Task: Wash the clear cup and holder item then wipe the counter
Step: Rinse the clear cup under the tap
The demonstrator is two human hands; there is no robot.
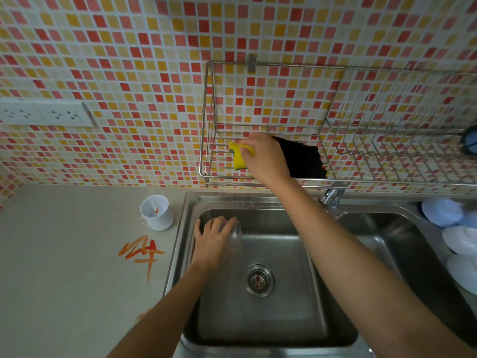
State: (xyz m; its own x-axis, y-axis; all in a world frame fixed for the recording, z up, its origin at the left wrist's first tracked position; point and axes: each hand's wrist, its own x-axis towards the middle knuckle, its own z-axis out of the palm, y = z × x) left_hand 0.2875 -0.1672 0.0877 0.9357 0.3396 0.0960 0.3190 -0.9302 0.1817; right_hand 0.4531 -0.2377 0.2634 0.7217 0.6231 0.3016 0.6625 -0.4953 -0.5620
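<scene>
Clear cup [236, 235] first: it lies on its side low in the left basin of the sink [284, 202], against the left wall, and your left hand [214, 239] covers most of it, fingers curled over its body so that only the open rim shows to the right of your fingertips.

Starting from the far left, a white double socket [44, 113] sits on the red, orange and cream mosaic wall. Below it the grey counter [64, 280] carries the white holder [157, 212], upright just beside the sink's left rim, with an orange smear inside it. Nearer to you on the counter are orange scribbled streaks [143, 251] (they look like sauce, though you cannot tell what it is).

Moving right, the drain strainer [259, 280] sits in the middle of the basin floor, well apart from the cup. Above the sink a wire rack [206, 112] hangs on the wall. Your right hand [265, 156] reaches up into its left compartment and grasps a yellow sponge [238, 156] with a green edge, fingers closed over its top. A black cloth [304, 158] lies on the rack just behind that hand.

Further right, the chrome tap [333, 195] stands at the divider between the two basins. On the far right several pale blue and white dishes [462, 241] are stacked along the rim of the second basin.
</scene>
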